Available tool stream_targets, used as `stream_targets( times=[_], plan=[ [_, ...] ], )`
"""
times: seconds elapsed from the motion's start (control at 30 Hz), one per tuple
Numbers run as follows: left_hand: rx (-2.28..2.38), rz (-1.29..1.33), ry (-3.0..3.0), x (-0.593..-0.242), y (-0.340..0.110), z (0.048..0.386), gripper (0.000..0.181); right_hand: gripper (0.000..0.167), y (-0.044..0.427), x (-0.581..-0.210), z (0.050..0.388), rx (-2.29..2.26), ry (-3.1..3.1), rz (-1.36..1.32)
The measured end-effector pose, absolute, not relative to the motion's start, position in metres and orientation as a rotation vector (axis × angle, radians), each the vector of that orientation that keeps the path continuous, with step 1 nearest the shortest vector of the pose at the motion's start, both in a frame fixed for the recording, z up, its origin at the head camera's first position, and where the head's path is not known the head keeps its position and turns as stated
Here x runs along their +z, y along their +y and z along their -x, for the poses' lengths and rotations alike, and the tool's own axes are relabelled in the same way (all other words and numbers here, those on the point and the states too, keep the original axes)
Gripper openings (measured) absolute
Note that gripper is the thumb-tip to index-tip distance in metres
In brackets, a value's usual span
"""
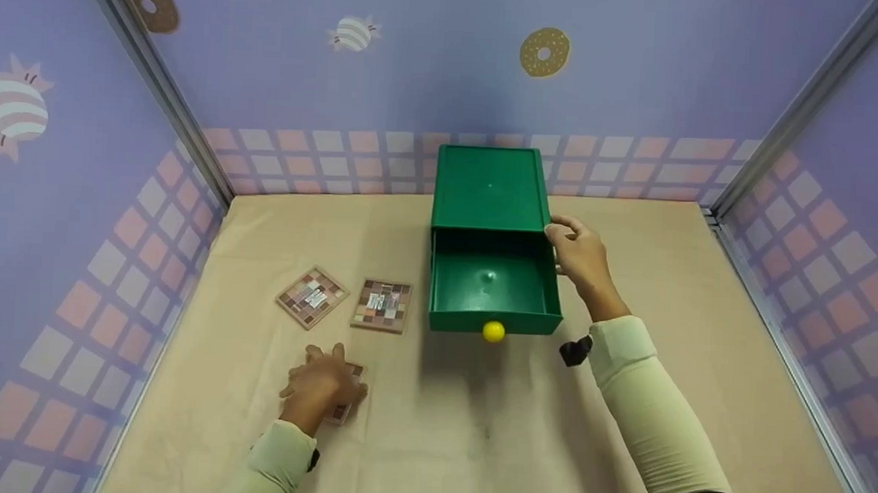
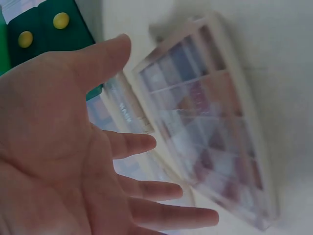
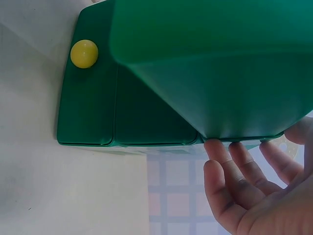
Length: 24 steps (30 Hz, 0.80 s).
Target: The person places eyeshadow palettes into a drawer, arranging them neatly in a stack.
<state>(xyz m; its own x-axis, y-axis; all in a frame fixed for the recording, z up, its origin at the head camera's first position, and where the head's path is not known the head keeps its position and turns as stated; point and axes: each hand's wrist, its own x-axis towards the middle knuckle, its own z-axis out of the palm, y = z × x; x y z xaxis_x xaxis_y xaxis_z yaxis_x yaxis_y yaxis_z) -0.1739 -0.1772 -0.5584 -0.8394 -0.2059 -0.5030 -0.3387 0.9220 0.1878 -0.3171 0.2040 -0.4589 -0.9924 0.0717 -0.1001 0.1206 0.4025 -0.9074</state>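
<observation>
Over a makeup palette [image 1: 339, 415] at the front left hovers my left hand [image 1: 323, 385]. In the left wrist view its fingers are spread and apart from the clear-lidded palette [image 2: 205, 117]. A green drawer cabinet [image 1: 491, 189] stands at the back with its top drawer [image 1: 457, 322] pulled out; the drawer's inside looks bare. My right hand [image 1: 581, 255] rests its fingertips against the cabinet's right side, near the drawer opening. The right wrist view shows the fingers [image 3: 249, 169] extended, touching the cabinet's side edge.
Two more palettes, one tilted [image 1: 312, 298] and one straighter [image 1: 382, 306], lie left of the cabinet. A yellow knob [image 1: 493, 332] juts from the drawer front. Lower drawers carry yellow knobs [image 3: 84, 54] too. Patterned walls [image 1: 418, 65] enclose the cloth-covered table [image 1: 465, 458].
</observation>
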Motion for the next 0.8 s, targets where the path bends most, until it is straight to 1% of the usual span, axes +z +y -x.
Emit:
stream_targets(
  times=[0.33, 0.6, 0.7, 0.8],
  plan=[
    [0.411, 0.385, 2.62, -0.565, -0.179, 0.173, 0.084, 0.048, 0.205, -0.461, 0.317, -1.68, 2.599, -0.163],
    [0.363, 0.326, 2.73, -0.566, -0.182, 0.171, 0.064, 0.048, 0.204, -0.462, 0.318, -1.677, 2.584, -0.177],
    [0.38, 0.3, 2.772, -0.562, -0.18, 0.174, 0.064, 0.048, 0.204, -0.461, 0.317, -1.691, 2.58, -0.173],
    [0.418, 0.283, 2.807, -0.554, -0.178, 0.178, 0.071, 0.047, 0.204, -0.46, 0.317, -1.711, 2.574, -0.168]
  ],
)
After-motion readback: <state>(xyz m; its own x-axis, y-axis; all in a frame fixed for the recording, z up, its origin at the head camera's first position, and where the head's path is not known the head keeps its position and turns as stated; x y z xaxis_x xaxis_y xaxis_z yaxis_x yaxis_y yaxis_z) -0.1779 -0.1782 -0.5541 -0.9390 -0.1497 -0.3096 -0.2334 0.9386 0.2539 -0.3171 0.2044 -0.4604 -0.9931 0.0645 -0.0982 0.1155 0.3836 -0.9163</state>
